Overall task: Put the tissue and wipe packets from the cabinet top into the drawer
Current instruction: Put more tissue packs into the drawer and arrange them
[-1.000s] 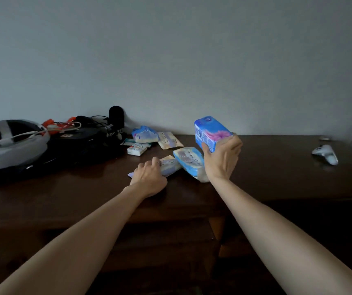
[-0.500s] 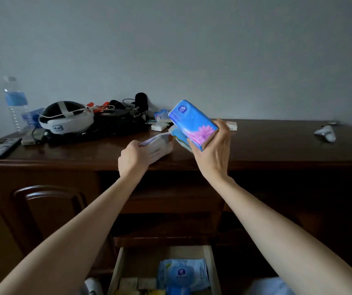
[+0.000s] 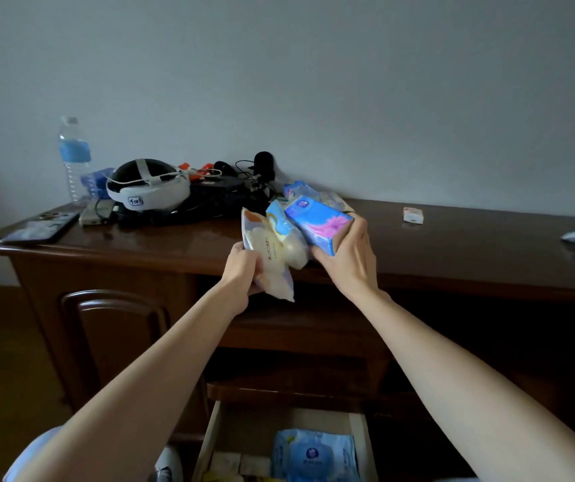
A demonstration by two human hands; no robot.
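At frame centre, the left hand [image 3: 244, 269] grips a cream soft plastic wipe packet [image 3: 272, 262]; the right hand [image 3: 346, 253] clasps a blue-and-pink tissue pack [image 3: 317, 222] (another packet pinched between). That middle one could slip, missing the open wooden drawer [image 3: 209, 443] at bottom.

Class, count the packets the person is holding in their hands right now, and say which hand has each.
3. The left hand grips a cream wipe packet; a light-blue packet sits between the hands; the right hand holds a blue tissue packet. Others may be hidden behind them.

Bottle [image 3: 74, 158], headset [image 3: 148, 191], phone [image 3: 41, 229]
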